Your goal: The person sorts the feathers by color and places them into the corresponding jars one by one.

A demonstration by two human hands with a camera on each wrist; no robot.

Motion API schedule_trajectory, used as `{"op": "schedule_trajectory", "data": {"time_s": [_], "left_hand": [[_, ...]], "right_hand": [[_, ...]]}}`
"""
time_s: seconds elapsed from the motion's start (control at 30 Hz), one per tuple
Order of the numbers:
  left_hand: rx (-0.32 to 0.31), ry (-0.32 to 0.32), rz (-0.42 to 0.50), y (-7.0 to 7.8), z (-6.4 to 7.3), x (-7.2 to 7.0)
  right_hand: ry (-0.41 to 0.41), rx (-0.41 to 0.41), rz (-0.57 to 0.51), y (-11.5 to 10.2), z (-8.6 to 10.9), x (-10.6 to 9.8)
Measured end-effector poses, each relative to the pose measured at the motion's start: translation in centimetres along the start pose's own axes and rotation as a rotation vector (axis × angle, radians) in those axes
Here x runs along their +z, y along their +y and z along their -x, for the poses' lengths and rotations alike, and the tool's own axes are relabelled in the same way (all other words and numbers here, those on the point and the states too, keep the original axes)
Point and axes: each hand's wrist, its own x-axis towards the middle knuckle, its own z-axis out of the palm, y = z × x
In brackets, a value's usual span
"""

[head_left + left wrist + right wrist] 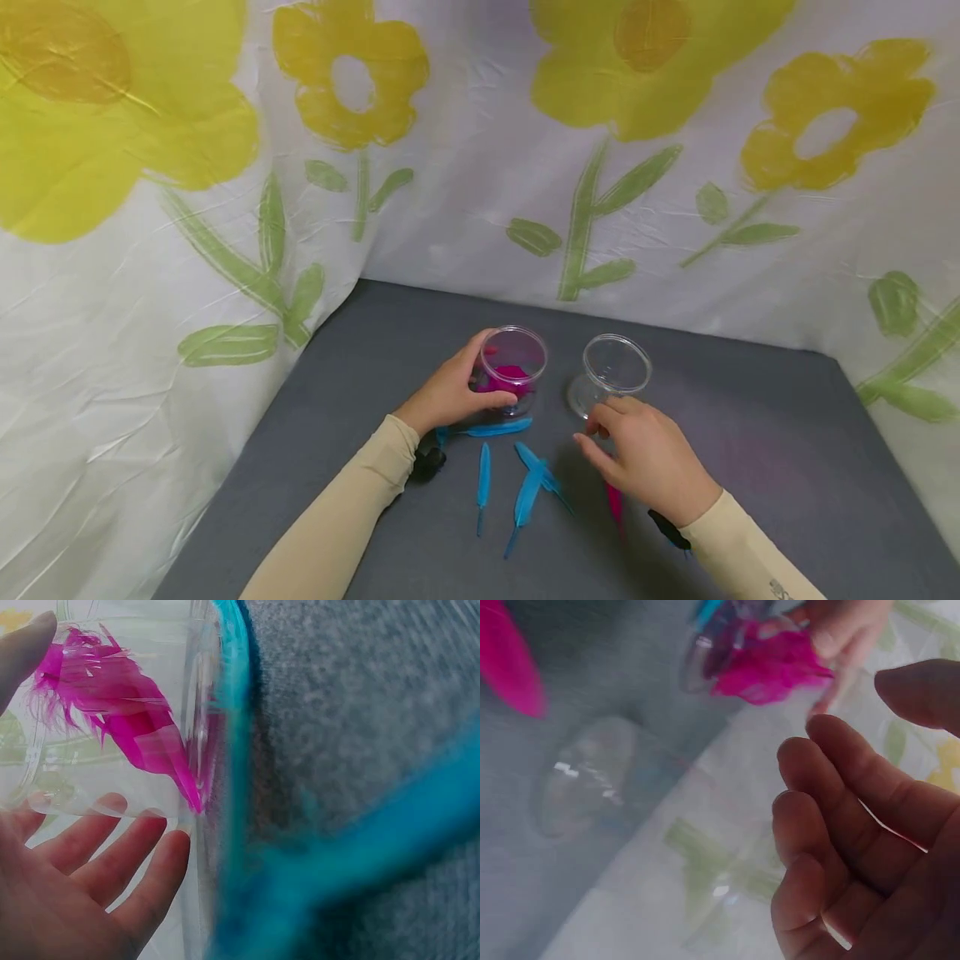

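My left hand (pixel 457 387) grips a clear cup (pixel 514 332) from its left side, thumb in front and fingers behind. Inside lie magenta feathers (pixel 510 377); the left wrist view shows a magenta feather (pixel 124 709) through the transparent wall. Over to the right stands a second clear cup (pixel 617 337), with no feather showing in it. In front of it hovers my right hand (pixel 648 454), nothing between its loosely bent fingers (pixel 855 802) and its thumb. Partly covered by that hand, a magenta feather (pixel 615 507) lies on the table.
Several blue feathers lie on the grey table (pixel 420 550) in front of the cups: one sideways feather (pixel 495 428), one lengthwise feather (pixel 483 479) and a crossed pair (pixel 528 493). Behind hangs a white cloth (pixel 465 208) painted with yellow flowers. Black straps sit at both wrists.
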Motion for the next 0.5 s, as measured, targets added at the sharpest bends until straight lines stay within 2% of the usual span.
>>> {"op": "schedule_trajectory", "data": {"time_s": [0.3, 0.5], "left_hand": [[-0.008, -0.013, -0.015, 0.1, -0.1, -0.1], [-0.002, 0.002, -0.001, 0.1, 0.0, 0.2]], "right_hand": [[-0.101, 0.126, -0.013, -0.1, 6.3, 1.1], [-0.159, 0.207, 0.009, 0.2, 9.1, 1.8]]}}
